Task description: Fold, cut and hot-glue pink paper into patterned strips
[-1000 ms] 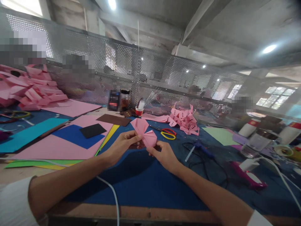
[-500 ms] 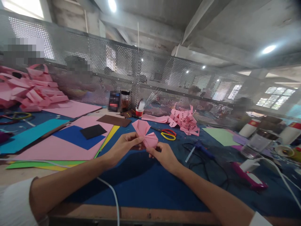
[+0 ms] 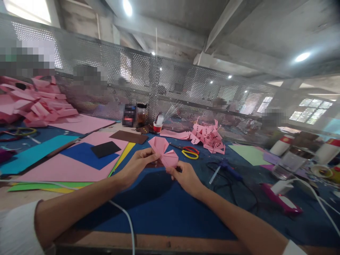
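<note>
A folded pink paper piece, creased like a fan with two rounded lobes, is held above the blue mat. My left hand pinches it at its left side near the middle. My right hand grips its lower right edge between thumb and fingers. Just behind the paper lie scissors with red and yellow handles. The fingertips behind the paper are partly hidden.
Coloured sheets lie at the left, with pink strips heaped behind. Dotted pink pieces lie by the mesh screen. A blue glue gun, magenta tool and clear jar are at the right.
The left hand's thumb and fingers have shifted slightly on the pink paper. The right hand has hardly moved, and both hands still hold the piece.
</note>
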`<state>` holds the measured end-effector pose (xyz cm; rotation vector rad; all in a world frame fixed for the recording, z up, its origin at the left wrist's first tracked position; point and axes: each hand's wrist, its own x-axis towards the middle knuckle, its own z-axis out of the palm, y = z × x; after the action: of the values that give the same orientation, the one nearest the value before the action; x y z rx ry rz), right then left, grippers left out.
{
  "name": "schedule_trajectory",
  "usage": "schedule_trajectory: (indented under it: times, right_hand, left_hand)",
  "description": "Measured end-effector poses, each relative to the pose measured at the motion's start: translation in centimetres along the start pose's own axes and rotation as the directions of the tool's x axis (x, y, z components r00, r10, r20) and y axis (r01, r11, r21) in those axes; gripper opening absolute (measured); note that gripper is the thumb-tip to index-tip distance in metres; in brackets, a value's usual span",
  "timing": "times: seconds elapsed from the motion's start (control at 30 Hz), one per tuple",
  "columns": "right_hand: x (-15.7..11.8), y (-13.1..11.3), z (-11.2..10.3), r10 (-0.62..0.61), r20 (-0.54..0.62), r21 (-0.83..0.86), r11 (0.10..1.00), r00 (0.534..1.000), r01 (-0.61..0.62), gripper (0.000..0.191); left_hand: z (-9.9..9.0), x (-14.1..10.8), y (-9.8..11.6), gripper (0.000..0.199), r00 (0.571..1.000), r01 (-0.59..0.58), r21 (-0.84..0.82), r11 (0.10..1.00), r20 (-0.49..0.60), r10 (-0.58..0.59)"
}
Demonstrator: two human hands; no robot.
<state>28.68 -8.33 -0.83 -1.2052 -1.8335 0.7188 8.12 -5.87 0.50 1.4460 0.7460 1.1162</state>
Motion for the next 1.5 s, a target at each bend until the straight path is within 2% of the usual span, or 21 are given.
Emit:
schedule_trajectory:
  times: [0.37, 0.63, 0.8, 1.03, 1.27, 1.5]
  right_hand:
    - [0.0, 0.2, -0.1, -0.003, 0.057, 0.098, 0.995, 0.998, -0.003, 0.033]
    - [0.0, 0.2, -0.2, -0.004, 0.041, 0.007, 1.0, 0.999, 0.004, 0.033]
    - [-0.1, 0.3, 0.0, -0.02, 0.037, 0.003, 1.0, 0.999, 0.02, 0.032]
    - [-0.4, -0.1, 0.1, -0.047, 0.048, 0.013, 0.999, 0.998, 0.046, 0.031]
    - [-0.4, -0.3, -0.1, -0.055, 0.079, 0.045, 0.998, 0.995, 0.052, 0.033]
    - [-0.2, 0.6, 0.2, -0.008, 0.044, -0.002, 1.0, 0.999, 0.009, 0.04]
  left_hand:
    - [-0.3, 0.2, -0.3, 0.029, 1.0, -0.008, -0.023, 1.0, -0.02, 0.008]
    - [0.1, 0.0, 0.0, 0.029, 0.999, 0.023, -0.009, 1.0, -0.03, -0.023]
    - [0.4, 0.1, 0.3, 0.023, 1.0, -0.017, 0.059, 0.998, -0.006, 0.017]
    - [0.6, 0.0, 0.6, 0.021, 0.999, -0.014, 0.139, 0.99, -0.047, 0.021]
    - [0.7, 0.0, 0.7, 0.021, 0.999, -0.021, 0.096, 0.995, -0.044, 0.025]
    - [0.6, 0.0, 0.2, 0.024, 1.0, 0.008, 0.029, 1.0, 0.005, -0.008]
